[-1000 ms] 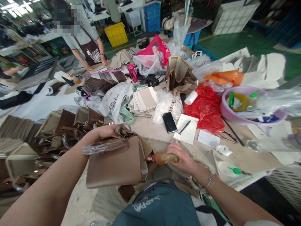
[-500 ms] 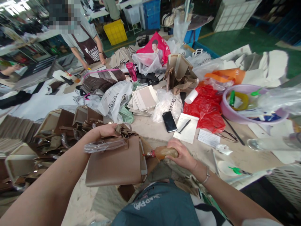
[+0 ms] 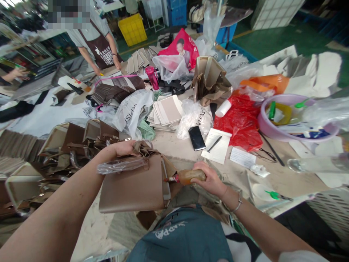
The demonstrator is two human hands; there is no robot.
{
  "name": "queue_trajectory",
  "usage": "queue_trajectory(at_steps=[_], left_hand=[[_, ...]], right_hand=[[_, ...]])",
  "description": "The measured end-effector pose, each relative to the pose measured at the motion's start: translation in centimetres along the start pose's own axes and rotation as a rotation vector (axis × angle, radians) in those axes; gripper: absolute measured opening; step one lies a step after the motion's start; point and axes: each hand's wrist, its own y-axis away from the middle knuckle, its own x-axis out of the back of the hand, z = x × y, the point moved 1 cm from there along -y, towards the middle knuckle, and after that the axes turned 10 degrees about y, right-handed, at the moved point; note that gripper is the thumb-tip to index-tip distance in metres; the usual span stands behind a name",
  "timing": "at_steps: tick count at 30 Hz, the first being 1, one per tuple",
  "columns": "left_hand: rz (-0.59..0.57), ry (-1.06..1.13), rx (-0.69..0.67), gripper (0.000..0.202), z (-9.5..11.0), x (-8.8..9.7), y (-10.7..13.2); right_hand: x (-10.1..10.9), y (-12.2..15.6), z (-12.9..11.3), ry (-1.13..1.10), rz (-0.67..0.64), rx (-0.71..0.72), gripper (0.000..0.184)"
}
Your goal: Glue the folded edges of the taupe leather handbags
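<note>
Both grips match before: left hand (image 3: 125, 147) holds brown bag (image 3: 133, 185), right hand (image 3: 208, 178) holds bottle (image 3: 187, 177).

Counter (image 3: 177, 145): tan top, smudged, crowded along the far side.
Centre: a stack of beige panels (image 3: 169, 111), a black phone (image 3: 196, 138), a notepad (image 3: 219, 154).
Right: a red plastic bag (image 3: 237, 127), a lilac basin (image 3: 263, 123), a white slip (image 3: 242, 157), a crumpled tissue (image 3: 259, 170).
Left: brown handbags (image 3: 74, 137) clustered together.

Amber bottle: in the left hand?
No, the right hand grips the amber bottle; the left hand holds the brown bag.
</note>
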Motion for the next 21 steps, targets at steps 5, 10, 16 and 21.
queue_trajectory(at_steps=[5, 10, 16, 21], left_hand=[[0.048, -0.008, 0.010, 0.043, -1.2, 0.5, -0.2], [0.022, -0.026, -0.017, 0.042, -1.5, 0.8, -0.6], [0.035, -0.014, -0.001, 0.040, -1.0, 0.5, -0.5], [0.031, -0.005, -0.035, 0.042, -1.1, 0.6, -0.5]], right_hand=[[-0.6, 1.2, 0.4, 0.012, -0.047, -0.009, 0.027], [-1.1, 3.3, 0.7, -0.037, -0.140, -0.035, 0.025], [-0.7, 2.6, 0.8, -0.022, -0.036, -0.086, 0.028], [-0.6, 2.7, 0.9, -0.032, -0.170, -0.065, 0.025]])
